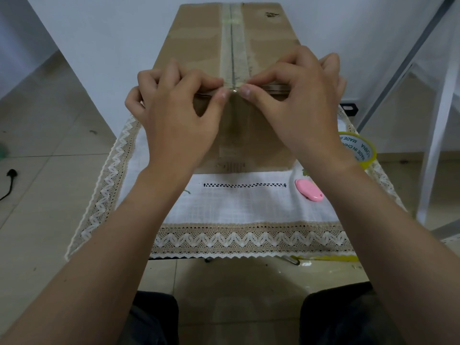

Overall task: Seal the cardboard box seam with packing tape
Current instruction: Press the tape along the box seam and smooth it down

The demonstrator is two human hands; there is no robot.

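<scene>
A brown cardboard box (196, 33) stands on a small table covered with a white lace-edged cloth (239, 202). A strip of clear tape (234, 46) runs along the box's centre seam and down over the near edge. My left hand (174, 108) and my right hand (296, 100) meet at the near top edge, one on each side of the seam. Each pinches the box edge between thumb and fingers, with the thumbs on the front face next to the tape. The yellow packing tape roll (361, 150) lies on the cloth, partly hidden behind my right wrist.
A pink cutter (310, 190) lies on the cloth at the right, near my right forearm. A white frame (438, 120) stands to the right of the table. A black cable (8, 180) lies on the tiled floor at the left. My knees show below the table.
</scene>
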